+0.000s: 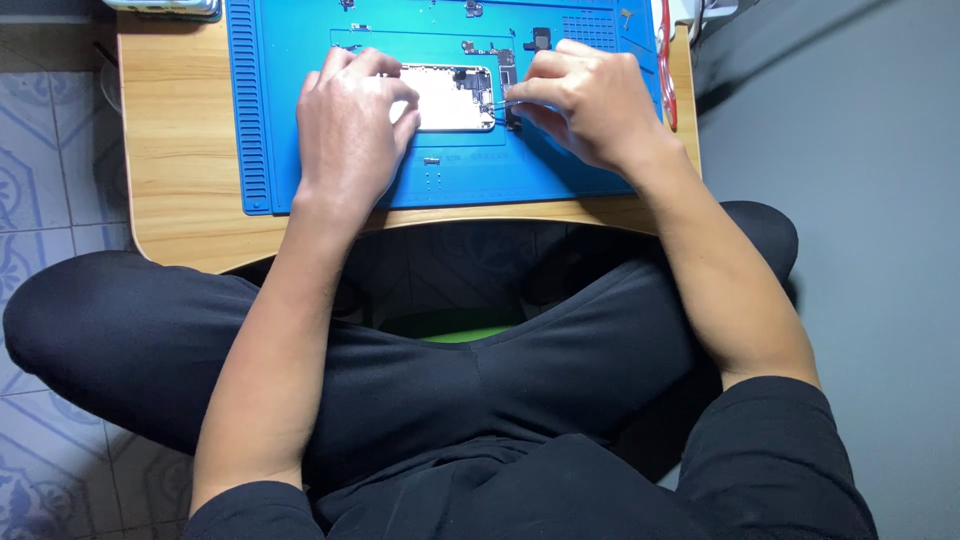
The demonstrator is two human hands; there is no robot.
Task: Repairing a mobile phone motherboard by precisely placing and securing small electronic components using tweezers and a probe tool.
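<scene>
An opened phone housing (450, 98), pale inside with small parts at its right end, lies on a blue work mat (560, 170). My left hand (350, 125) rests on the housing's left end, fingers curled over it and holding it down. My right hand (590, 100) pinches thin metal tweezers (497, 104), whose tips reach the housing's right end. A dark strip-shaped part (508, 75) lies just beside that end.
The mat covers a low wooden table (180, 150). Small dark parts (538, 40) and screws lie on the mat's far side. A red-handled tool (667, 70) lies at the mat's right edge. My crossed legs in black trousers are below the table's front edge.
</scene>
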